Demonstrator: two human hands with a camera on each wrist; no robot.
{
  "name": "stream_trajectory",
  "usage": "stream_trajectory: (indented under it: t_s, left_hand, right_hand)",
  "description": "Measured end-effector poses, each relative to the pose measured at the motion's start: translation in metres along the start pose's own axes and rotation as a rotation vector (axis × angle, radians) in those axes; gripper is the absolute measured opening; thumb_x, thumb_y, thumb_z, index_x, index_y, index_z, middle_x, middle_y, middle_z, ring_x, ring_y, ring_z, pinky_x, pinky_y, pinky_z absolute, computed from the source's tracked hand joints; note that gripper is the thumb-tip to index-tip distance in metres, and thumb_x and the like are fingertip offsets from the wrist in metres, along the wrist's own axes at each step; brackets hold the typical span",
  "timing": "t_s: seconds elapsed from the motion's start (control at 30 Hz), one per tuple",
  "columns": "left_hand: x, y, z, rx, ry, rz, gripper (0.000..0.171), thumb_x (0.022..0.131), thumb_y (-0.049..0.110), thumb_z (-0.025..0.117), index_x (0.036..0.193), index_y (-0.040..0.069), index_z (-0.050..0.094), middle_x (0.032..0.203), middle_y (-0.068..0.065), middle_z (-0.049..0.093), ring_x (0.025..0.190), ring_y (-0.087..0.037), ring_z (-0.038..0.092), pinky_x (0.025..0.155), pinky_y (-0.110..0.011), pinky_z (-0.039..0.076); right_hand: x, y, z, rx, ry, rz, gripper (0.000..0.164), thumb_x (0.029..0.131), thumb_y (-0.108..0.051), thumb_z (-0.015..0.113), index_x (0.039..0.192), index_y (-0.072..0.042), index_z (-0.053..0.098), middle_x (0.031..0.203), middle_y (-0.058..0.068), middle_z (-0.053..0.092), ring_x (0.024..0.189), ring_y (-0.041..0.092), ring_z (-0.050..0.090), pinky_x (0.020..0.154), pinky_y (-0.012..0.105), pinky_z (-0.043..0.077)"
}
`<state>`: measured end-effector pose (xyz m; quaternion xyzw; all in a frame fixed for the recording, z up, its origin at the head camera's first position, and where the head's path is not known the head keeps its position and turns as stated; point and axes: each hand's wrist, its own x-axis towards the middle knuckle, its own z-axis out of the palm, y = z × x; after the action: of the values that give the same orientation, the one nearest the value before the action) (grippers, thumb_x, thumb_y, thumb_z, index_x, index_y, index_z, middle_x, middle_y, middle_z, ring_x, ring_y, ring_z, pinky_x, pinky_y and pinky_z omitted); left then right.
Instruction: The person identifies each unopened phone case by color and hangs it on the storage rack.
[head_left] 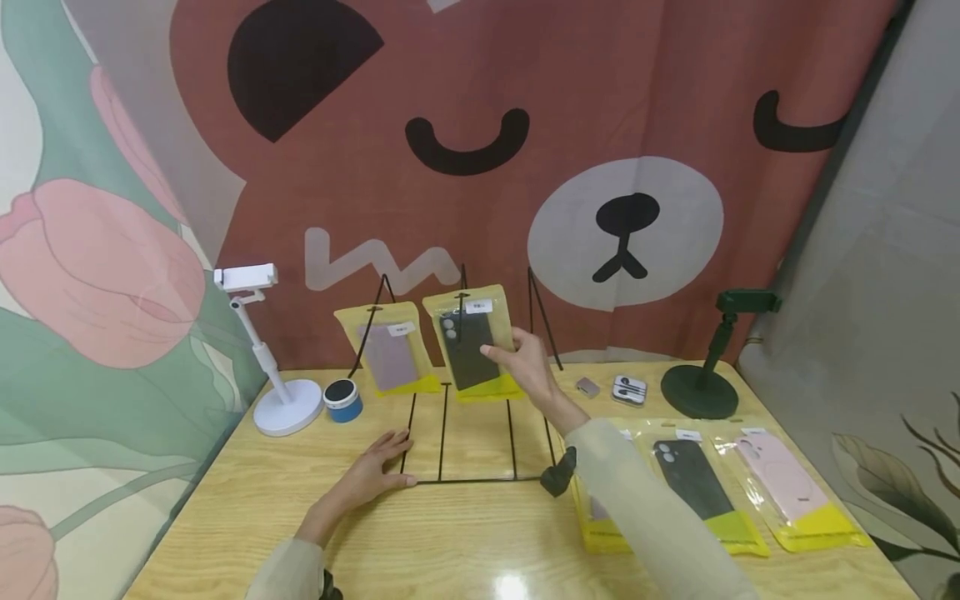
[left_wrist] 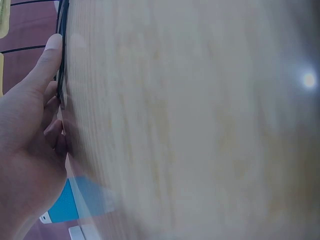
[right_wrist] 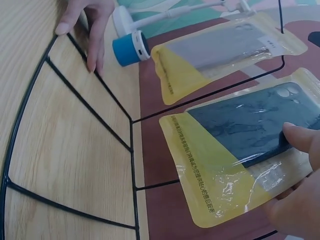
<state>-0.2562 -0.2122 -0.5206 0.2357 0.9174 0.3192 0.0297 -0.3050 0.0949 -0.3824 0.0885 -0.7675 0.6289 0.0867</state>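
A black wire display rack (head_left: 480,482) stands on the table, its base flat and its hooks rising behind. My right hand (head_left: 531,367) pinches the right edge of a clear-and-yellow bag holding a dark phone case (head_left: 468,350), thumb in front. The bag's top overlaps the middle hook; its hole is too small to read in detail. On the left hook hangs a bagged lilac phone case (head_left: 388,354). My left hand (head_left: 372,469) rests at the rack's front left corner, thumb on the front bar and fingers along the side bar, as the right wrist view also shows.
Bagged phone cases, one dark (head_left: 693,479) and one pink (head_left: 780,475), lie at the right, with another partly under my right sleeve. Behind them are boxed earphones (head_left: 629,390) and a green phone stand (head_left: 699,392). A white phone stand (head_left: 288,407) and blue speaker (head_left: 342,402) stand left.
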Motion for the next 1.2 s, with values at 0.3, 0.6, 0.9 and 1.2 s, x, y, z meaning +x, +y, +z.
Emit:
stream_trajectory:
  t_s: [0.3, 0.6, 0.9, 1.2]
  left_hand:
    - [-0.002, -0.001, 0.002, -0.016, -0.021, -0.008, 0.072, 0.084, 0.039, 0.073, 0.140, 0.001, 0.049, 0.152, -0.014, 0.035, 0.142, -0.042, 0.020, 0.109, -0.061, 0.024]
    - [0.001, -0.002, 0.002, -0.003, 0.008, -0.007, 0.072, 0.083, 0.040, 0.073, 0.139, 0.001, 0.050, 0.152, -0.013, 0.036, 0.142, -0.041, 0.022, 0.108, -0.062, 0.025]
    - [0.000, -0.001, 0.000, -0.004, 0.001, -0.024, 0.073, 0.083, 0.040, 0.073, 0.140, 0.002, 0.049, 0.153, -0.013, 0.035, 0.142, -0.041, 0.021, 0.109, -0.062, 0.024]
    - [-0.001, 0.000, 0.001, -0.009, -0.006, -0.007, 0.074, 0.083, 0.040, 0.073, 0.140, 0.000, 0.049, 0.152, -0.015, 0.035, 0.142, -0.042, 0.021, 0.108, -0.062, 0.024]
  right_hand:
    - [0.002, 0.011, -0.001, -0.105, 0.037, -0.018, 0.028, 0.089, -0.028, 0.071, 0.096, -0.004, 0.062, 0.076, 0.008, 0.054, 0.062, 0.019, 0.042, 0.060, 0.032, 0.038]
    - [-0.009, 0.025, -0.013, -0.104, 0.018, -0.016, 0.036, 0.088, -0.010, 0.070, 0.121, 0.002, 0.059, 0.118, 0.020, 0.061, 0.112, 0.034, 0.056, 0.096, 0.049, 0.045]
    - [-0.043, 0.030, -0.037, -0.296, -0.089, 0.008, 0.044, 0.090, -0.016, 0.069, 0.129, -0.002, 0.055, 0.125, 0.014, 0.060, 0.120, 0.033, 0.053, 0.099, 0.050, 0.044]
    - [-0.086, 0.036, -0.074, -0.389, -0.087, -0.028, 0.039, 0.089, -0.015, 0.071, 0.123, -0.001, 0.060, 0.124, 0.016, 0.062, 0.120, 0.034, 0.054, 0.101, 0.051, 0.042]
